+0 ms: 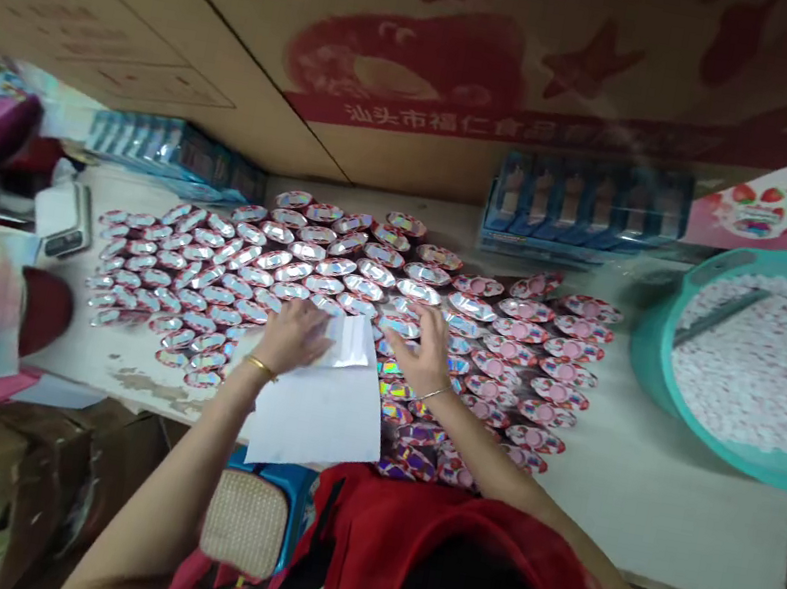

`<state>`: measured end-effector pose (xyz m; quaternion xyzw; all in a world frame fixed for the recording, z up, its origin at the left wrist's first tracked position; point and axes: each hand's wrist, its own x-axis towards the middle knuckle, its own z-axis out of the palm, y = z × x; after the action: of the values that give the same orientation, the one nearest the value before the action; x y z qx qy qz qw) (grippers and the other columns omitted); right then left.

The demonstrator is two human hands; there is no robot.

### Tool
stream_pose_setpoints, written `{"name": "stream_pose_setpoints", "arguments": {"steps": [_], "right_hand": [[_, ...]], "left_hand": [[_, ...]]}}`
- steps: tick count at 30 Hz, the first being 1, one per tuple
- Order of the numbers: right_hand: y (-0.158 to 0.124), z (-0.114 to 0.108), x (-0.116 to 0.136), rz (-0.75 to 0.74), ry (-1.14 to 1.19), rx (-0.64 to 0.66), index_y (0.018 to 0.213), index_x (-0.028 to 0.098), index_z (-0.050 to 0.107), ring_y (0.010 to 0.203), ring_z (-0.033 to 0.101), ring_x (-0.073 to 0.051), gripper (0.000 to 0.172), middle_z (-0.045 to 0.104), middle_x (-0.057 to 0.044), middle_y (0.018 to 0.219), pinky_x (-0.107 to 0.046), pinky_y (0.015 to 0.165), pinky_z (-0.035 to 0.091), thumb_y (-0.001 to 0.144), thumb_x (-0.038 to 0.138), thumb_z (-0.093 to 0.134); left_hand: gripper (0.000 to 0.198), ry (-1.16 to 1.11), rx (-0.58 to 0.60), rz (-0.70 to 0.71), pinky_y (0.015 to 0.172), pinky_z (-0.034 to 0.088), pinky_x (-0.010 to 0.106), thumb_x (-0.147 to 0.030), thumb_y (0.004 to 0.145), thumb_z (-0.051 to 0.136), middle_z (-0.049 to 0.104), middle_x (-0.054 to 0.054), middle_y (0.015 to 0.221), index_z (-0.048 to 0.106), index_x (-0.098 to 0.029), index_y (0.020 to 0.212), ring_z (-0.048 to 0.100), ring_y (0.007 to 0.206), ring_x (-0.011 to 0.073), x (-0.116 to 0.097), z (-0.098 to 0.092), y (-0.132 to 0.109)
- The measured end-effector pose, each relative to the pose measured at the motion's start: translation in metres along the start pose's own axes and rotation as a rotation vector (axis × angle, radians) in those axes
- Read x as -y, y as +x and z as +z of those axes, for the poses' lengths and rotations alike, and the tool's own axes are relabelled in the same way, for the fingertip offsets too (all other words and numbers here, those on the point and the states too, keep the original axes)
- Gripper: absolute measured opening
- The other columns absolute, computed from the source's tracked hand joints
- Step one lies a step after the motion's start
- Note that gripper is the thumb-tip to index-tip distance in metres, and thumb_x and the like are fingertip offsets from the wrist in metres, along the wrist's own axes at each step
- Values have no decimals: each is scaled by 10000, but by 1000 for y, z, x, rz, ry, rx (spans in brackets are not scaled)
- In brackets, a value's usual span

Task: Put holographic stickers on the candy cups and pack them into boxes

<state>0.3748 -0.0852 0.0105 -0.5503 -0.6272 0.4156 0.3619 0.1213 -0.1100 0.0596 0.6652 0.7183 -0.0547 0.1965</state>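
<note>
My left hand (291, 332) is over the left end of a shiny silver-white flat packet (353, 340). Its fingers are smeared by motion, so its grip cannot be made out. Beneath lies a plain white sheet (319, 413) at the front edge of the table. To the right, my right hand (425, 353) has thumb and fingers apart, close to the standing foil pouches, and holds nothing visible. Rows of these red-and-silver pouches (310, 251) are packed upright around both hands. Pouches on the right (506, 350) show pink round parts at their upper ends.
A turquoise tub (647, 349) of small pale pieces stands at the right, a flat tool (721, 317) in it. Blue display boxes (583, 211) line the back below large cartons (387, 156). A small scale (64, 216) sits left; a stool (245, 522) is below the table.
</note>
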Motion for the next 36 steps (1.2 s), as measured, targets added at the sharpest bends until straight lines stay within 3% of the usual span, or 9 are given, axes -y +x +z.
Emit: {"name": "stream_pose_setpoints", "arguments": {"steps": [2,4,9,17,22,26,31,34,36], "right_hand": [[-6,16,3,0,-59,87,1247,209,547,1170,501,-287,530,551,-136,1222,-448,993,411,824,519,626],[-11,27,4,13,-64,154,1235,208,570,1193,488,-307,562,554,-141,1252,-467,996,399,786,533,660],[-11,38,12,122,401,379,906,224,652,890,603,-190,329,671,-35,915,-324,815,473,869,527,529],[-6,44,15,287,600,310,782,216,599,531,396,-105,355,457,58,579,-239,523,350,834,565,558],[1,48,15,375,596,301,719,213,561,463,297,-86,409,357,78,504,-237,458,242,794,615,571],[7,52,10,477,625,333,734,216,565,474,379,-101,423,453,60,524,-242,471,299,753,638,579],[17,56,-8,514,616,272,707,218,562,513,440,-118,426,504,44,549,-247,488,336,702,642,600],[21,55,-15,525,618,234,686,217,549,497,413,-109,443,485,49,537,-247,480,322,687,657,602],[20,54,-14,499,606,239,689,218,548,486,388,-103,445,455,57,518,-243,473,302,695,660,603]], "left_hand": [[245,-20,-17,41,876,377,392,-389,788,646,623,109,1156,660,-234,977,530,1053,281,-4,23,-21],[187,-105,-35,63,875,347,383,-372,877,534,659,92,1032,636,-219,914,549,982,247,-13,36,-36],[216,-299,-155,99,845,314,357,-385,923,484,641,28,768,598,-223,838,554,777,189,-28,32,-42],[247,-146,-330,212,876,305,403,-322,906,531,675,85,1043,640,-285,1124,545,1007,252,-41,26,-21],[196,-39,-425,337,868,318,406,-236,904,530,681,78,1110,672,-279,1033,548,1038,236,-44,32,-18],[159,-4,-503,381,858,346,402,-217,899,537,672,92,1144,663,-239,994,553,1059,236,-47,41,-28],[76,-234,-425,459,827,418,372,-206,887,539,658,96,1055,591,-207,942,576,991,215,-55,42,-66],[107,-475,-503,339,748,456,324,-219,893,527,636,85,979,542,-206,999,586,916,188,-57,33,-75],[178,-502,-574,232,730,463,318,-247,905,514,628,93,1005,529,-201,1076,581,887,182,-57,25,-65]]}}
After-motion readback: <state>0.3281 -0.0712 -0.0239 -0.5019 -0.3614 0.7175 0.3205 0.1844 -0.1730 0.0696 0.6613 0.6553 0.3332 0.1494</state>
